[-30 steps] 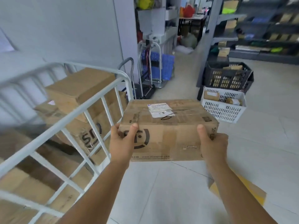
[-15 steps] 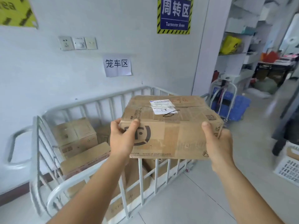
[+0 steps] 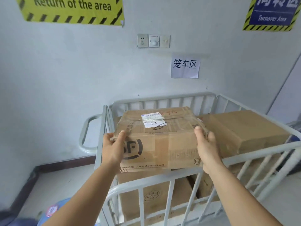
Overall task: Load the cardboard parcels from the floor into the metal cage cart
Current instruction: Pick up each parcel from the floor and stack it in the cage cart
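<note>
Two hands on parcel (image 3: 160, 141): left hand (image 3: 113, 148) grips near-left corner, thumb on top edge; right hand (image 3: 206, 146) grips near-right corner, thumb on top. Parcel now over cage cart (image 3: 254, 158), past near rail; half second ago it was held short of rail, in front of cart. White label (image 3: 153, 119) on top face. Second parcel (image 3: 244, 129) in cart just right of held one, third parcel (image 3: 156, 198) below. View swung left: wall sockets (image 3: 153, 40) and paper sign (image 3: 185, 66) now centre.
</note>
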`<control>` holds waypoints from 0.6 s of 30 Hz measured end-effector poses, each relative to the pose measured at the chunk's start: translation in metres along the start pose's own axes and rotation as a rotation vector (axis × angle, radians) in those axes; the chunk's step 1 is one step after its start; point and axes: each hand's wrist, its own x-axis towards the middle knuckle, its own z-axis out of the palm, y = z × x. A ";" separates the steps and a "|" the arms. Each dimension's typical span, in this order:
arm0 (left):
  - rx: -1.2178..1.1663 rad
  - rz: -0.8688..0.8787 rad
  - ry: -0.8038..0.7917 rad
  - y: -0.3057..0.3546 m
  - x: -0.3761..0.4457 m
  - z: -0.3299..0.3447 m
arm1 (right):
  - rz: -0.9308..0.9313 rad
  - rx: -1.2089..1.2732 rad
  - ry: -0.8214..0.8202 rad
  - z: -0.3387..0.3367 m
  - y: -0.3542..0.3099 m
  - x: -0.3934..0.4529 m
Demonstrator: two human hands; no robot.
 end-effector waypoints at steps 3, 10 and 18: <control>0.039 -0.066 0.091 -0.018 0.042 0.001 | 0.046 -0.043 -0.097 0.041 0.014 0.040; 0.209 -0.229 0.179 -0.083 0.110 0.022 | 0.227 -0.177 -0.317 0.098 0.063 0.111; 0.365 -0.382 0.212 -0.140 0.131 0.029 | 0.338 -0.385 -0.447 0.130 0.122 0.145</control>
